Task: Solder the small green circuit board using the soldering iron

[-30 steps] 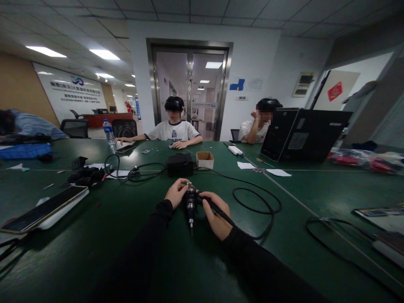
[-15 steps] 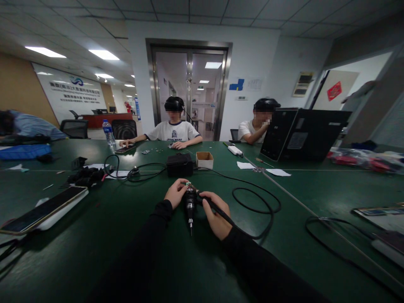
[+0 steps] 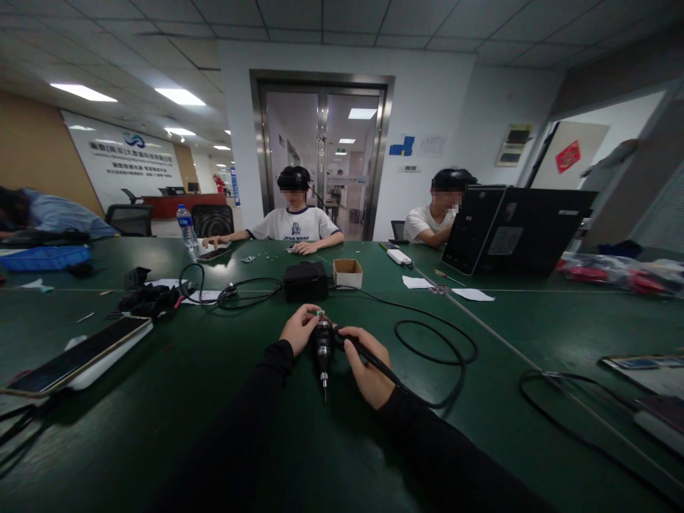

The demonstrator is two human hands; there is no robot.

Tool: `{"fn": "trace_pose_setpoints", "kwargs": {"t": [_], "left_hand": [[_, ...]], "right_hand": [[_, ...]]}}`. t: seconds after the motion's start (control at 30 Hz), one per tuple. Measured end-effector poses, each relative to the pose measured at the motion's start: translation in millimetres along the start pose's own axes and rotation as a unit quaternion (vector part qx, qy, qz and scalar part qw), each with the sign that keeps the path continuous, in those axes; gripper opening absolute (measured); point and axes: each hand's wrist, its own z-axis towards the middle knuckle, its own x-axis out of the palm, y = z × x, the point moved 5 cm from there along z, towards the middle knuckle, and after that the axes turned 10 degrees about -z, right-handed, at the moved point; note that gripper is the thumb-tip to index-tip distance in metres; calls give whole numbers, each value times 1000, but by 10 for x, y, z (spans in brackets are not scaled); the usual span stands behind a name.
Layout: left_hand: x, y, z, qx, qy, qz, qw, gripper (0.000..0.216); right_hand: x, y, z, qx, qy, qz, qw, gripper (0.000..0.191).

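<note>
On the green table, a black cylindrical tool (image 3: 323, 349) with a slim silver shaft points toward me. At its far end sits a small green circuit board (image 3: 320, 313), pinched by the fingertips of my left hand (image 3: 299, 329), which also lie against the tool. My right hand (image 3: 368, 363) is closed like a pen grip around a black corded soldering iron (image 3: 378, 365). The iron's front end points at the board from the right; whether its tip touches cannot be made out. Its cable loops out over the table on the right.
Beyond my hands stand a black box (image 3: 306, 282) and a small open carton (image 3: 348, 274). A phone (image 3: 80, 355) lies left, tangled black cables (image 3: 152, 298) behind it. A computer case (image 3: 518, 229) stands at the right. Two people sit opposite; a bottle (image 3: 187, 229) stands near one.
My hands and the tools stay nearly in place, with only a slight shift of the whole view. The person at the right has lowered a hand from the face.
</note>
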Motion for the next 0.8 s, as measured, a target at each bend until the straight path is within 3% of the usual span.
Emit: {"fn": "trace_pose_setpoints", "kwargs": {"t": [0.8], "left_hand": [[17,-37,-16,2,1,-9,1000,22]], "right_hand": [[14,-14,0,5,15,8,1000,18]]}}
